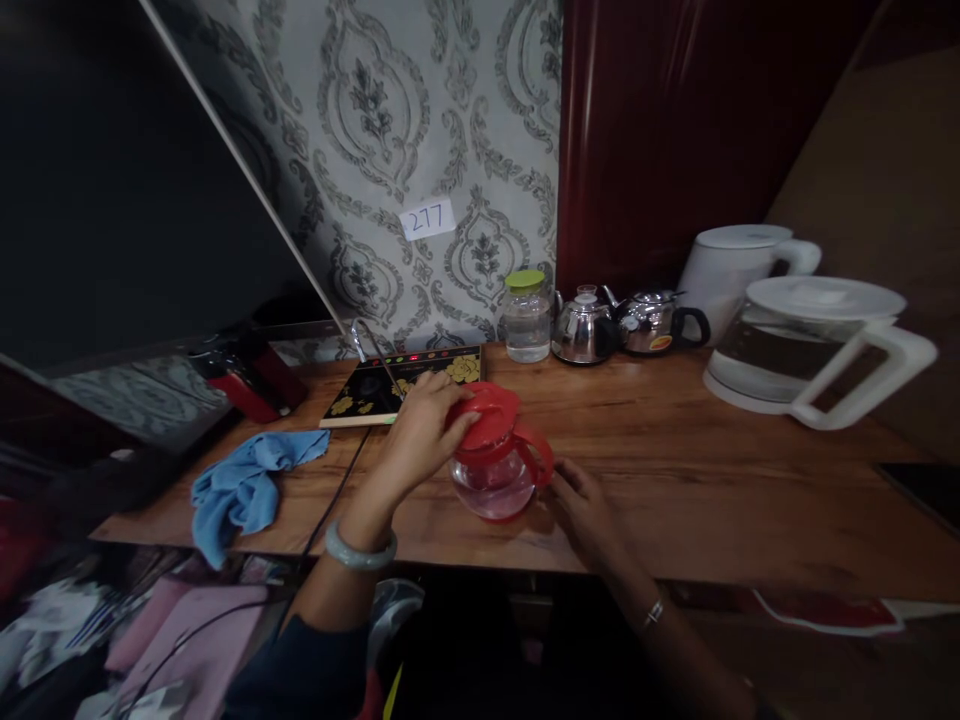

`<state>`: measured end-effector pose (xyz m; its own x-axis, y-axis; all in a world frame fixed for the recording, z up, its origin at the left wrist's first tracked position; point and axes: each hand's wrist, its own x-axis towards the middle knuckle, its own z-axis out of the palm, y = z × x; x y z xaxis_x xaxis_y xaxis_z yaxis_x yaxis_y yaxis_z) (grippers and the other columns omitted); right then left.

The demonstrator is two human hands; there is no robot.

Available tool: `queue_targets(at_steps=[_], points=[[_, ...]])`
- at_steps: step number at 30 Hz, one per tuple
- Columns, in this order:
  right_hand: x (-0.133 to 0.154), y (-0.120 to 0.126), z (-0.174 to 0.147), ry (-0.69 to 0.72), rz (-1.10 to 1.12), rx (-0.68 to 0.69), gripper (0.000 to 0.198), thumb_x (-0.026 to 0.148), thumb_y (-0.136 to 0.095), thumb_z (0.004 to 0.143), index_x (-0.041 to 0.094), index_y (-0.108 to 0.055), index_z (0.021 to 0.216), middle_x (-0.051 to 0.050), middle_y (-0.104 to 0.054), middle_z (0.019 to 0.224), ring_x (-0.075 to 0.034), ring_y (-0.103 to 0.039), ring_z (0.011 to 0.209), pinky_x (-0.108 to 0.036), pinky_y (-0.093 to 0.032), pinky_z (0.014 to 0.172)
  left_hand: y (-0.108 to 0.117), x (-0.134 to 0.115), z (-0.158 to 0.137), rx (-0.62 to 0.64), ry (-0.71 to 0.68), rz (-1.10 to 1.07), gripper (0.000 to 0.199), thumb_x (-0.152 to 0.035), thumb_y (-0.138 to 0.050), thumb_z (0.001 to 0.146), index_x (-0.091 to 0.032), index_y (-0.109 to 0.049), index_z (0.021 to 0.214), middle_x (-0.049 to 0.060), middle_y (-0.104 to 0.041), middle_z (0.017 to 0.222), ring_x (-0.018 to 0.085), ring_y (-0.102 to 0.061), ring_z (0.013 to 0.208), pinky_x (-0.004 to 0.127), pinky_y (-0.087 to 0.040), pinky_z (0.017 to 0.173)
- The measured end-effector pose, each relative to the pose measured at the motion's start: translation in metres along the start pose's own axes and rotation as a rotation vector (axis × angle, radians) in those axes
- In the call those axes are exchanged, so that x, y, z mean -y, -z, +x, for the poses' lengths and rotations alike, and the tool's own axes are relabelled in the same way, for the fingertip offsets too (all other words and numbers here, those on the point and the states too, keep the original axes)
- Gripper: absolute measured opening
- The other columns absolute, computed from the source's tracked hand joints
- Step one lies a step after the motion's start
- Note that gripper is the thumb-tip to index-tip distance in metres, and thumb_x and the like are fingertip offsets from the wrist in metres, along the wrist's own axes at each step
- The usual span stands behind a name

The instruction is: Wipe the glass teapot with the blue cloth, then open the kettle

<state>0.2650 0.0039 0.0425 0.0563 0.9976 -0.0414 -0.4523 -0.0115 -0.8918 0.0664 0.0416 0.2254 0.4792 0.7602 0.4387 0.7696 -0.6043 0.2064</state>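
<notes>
A round glass pitcher (pixel 491 488) with clear liquid inside stands near the front edge of the wooden counter. It has a red lid (pixel 487 415), a red handle (pixel 534 452) and a red base. My left hand (pixel 427 425), with a pale bangle at the wrist, is closed on the lid from the left, thumb and fingers on its top. On the other side my right hand (pixel 589 510) has its curled fingers at the outer edge of the handle, seemingly gripping it; part of those fingers is hard to see.
Behind the pitcher lies a black induction cooktop (pixel 364 390) with a faucet (pixel 358 340). A blue cloth (pixel 244 490) lies left. Along the back stand a green-lidded jar (pixel 527 325), two steel kettles (pixel 583 330), a white kettle (pixel 716 275) and a large white-lidded pitcher (pixel 780 350).
</notes>
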Motion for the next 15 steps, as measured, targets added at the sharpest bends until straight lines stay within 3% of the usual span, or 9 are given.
queue_targets(at_steps=[4,7,11,15], points=[[-0.001,0.000,0.000,0.022,-0.017,-0.006,0.042,0.057,-0.084,0.066,0.021,-0.070,0.082,-0.002,-0.069,0.077,-0.018,-0.059,0.070,-0.027,-0.048,0.063,-0.003,0.000,-0.002,-0.039,0.006,-0.041,0.019,-0.028,-0.057,0.093,-0.014,-0.069,0.097,0.007,-0.061,0.088,0.023,-0.053,0.091,0.037,-0.045,0.082],[-0.002,-0.001,0.001,0.023,-0.010,-0.014,0.043,0.058,-0.084,0.065,0.021,-0.069,0.081,-0.002,-0.068,0.076,-0.017,-0.057,0.067,-0.027,-0.047,0.061,-0.009,0.001,-0.008,-0.127,0.030,-0.182,0.024,-0.033,-0.058,0.093,-0.017,-0.070,0.105,0.007,-0.063,0.096,0.022,-0.056,0.099,0.040,-0.046,0.092],[-0.002,-0.001,0.001,0.060,-0.032,-0.003,0.043,0.059,-0.082,0.067,0.021,-0.069,0.082,-0.003,-0.069,0.079,-0.018,-0.059,0.071,-0.028,-0.048,0.064,-0.028,0.007,-0.024,-0.326,0.161,-0.538,0.040,-0.044,-0.062,0.091,-0.021,-0.064,0.124,0.010,-0.059,0.132,0.024,-0.054,0.126,0.044,-0.041,0.111],[0.000,-0.001,0.001,0.128,-0.062,-0.030,0.045,0.057,-0.081,0.068,0.023,-0.071,0.096,-0.005,-0.073,0.095,-0.021,-0.062,0.082,-0.030,-0.050,0.069,-0.060,0.013,-0.047,-0.422,0.360,-0.951,0.050,-0.050,-0.055,0.095,-0.025,-0.055,0.139,0.010,-0.055,0.146,0.025,-0.051,0.137,0.045,-0.038,0.118]])
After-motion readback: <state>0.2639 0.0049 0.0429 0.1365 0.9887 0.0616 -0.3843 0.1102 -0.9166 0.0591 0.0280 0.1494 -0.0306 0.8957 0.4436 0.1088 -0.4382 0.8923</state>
